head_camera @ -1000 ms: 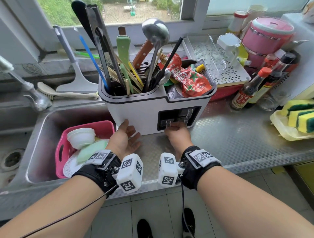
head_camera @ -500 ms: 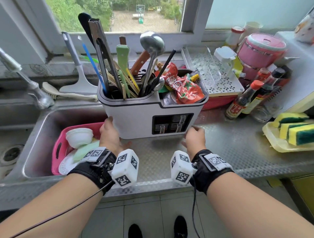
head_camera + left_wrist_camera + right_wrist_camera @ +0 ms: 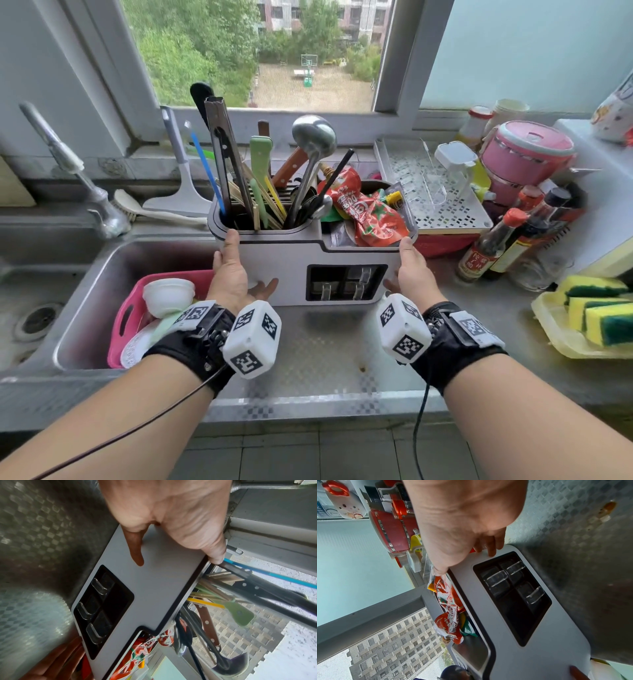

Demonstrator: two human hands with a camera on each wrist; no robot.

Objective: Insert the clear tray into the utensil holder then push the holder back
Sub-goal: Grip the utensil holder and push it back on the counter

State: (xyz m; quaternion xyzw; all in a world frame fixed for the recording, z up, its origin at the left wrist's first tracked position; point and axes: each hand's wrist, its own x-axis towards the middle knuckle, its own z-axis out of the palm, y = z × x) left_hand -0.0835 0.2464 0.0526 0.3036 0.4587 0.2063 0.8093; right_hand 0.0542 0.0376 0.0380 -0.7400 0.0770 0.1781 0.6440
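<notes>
The white utensil holder (image 3: 284, 260) stands on the steel counter, full of utensils and red sauce packets. Small clear trays (image 3: 344, 284) with clear handles sit inside its black front recess, also in the left wrist view (image 3: 97, 605) and the right wrist view (image 3: 513, 582). My left hand (image 3: 236, 270) grips the holder's left corner, thumb on the front face (image 3: 137, 550), index fingertip at the rim. My right hand (image 3: 407, 270) grips the right corner, fingertip at the rim by the packets (image 3: 440, 569).
A sink at the left holds a pink basket (image 3: 126, 318) with a white bowl (image 3: 168, 294). Behind the holder are a squeegee (image 3: 178, 178), a white perforated rack (image 3: 442, 202) and the window ledge. Bottles (image 3: 489, 246), a pink container (image 3: 524, 154) and sponges (image 3: 596, 308) crowd the right.
My right hand left the clear tray in the recess and went to the holder's right side. My left hand went to the left side. Both have slid up to the rim.
</notes>
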